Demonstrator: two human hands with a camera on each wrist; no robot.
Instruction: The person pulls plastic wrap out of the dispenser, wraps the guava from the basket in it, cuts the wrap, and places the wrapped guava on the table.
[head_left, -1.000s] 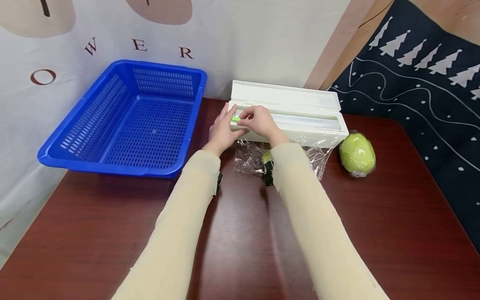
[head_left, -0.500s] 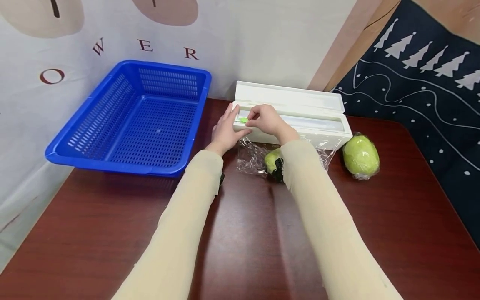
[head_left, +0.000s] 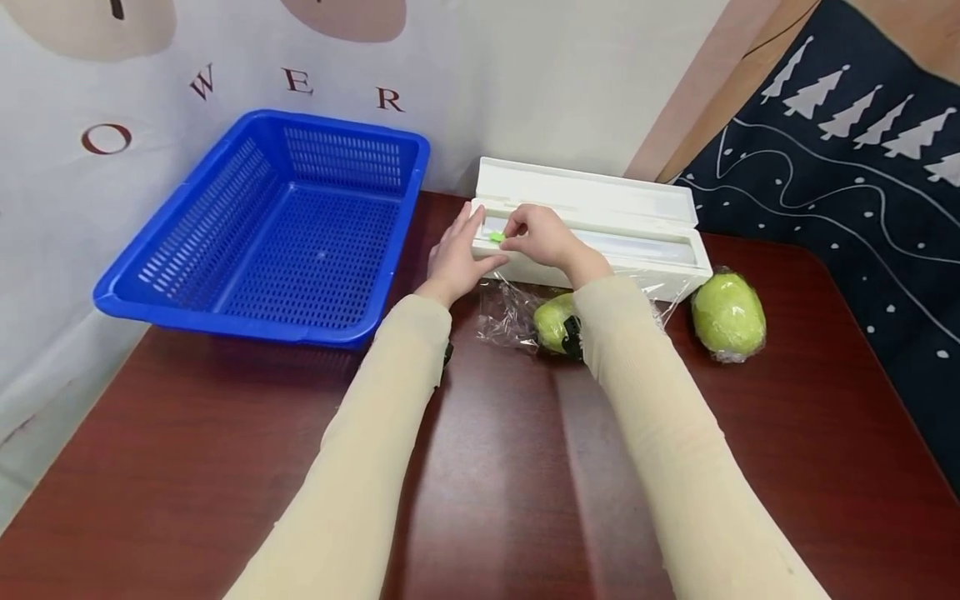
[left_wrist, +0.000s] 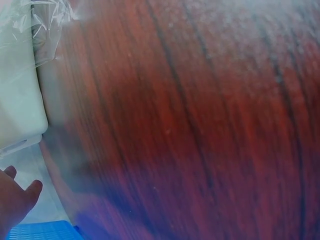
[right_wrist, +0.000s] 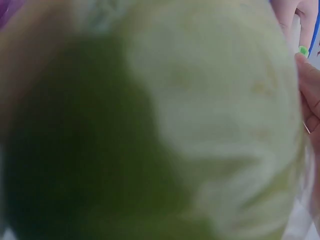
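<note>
A white cling film box lies at the back with its lid raised. With thumb and fingertips my right hand pinches a small green slider cutter near the box's left end. My left hand rests against that end, fingers extended, thumb along the front. Clear cling film hangs from the box onto the table, around a green round fruit partly hidden by my right wrist. This fruit fills most of the right wrist view, blurred.
To the right of the box sits another green fruit, wrapped in film. A blue plastic basket stands at the left. A printed cloth hangs behind the dark red-brown table.
My right hand and the slider cutter have moved a little rightward along the box. More of the fruit beside my right wrist shows. The whole view has shifted slightly.
</note>
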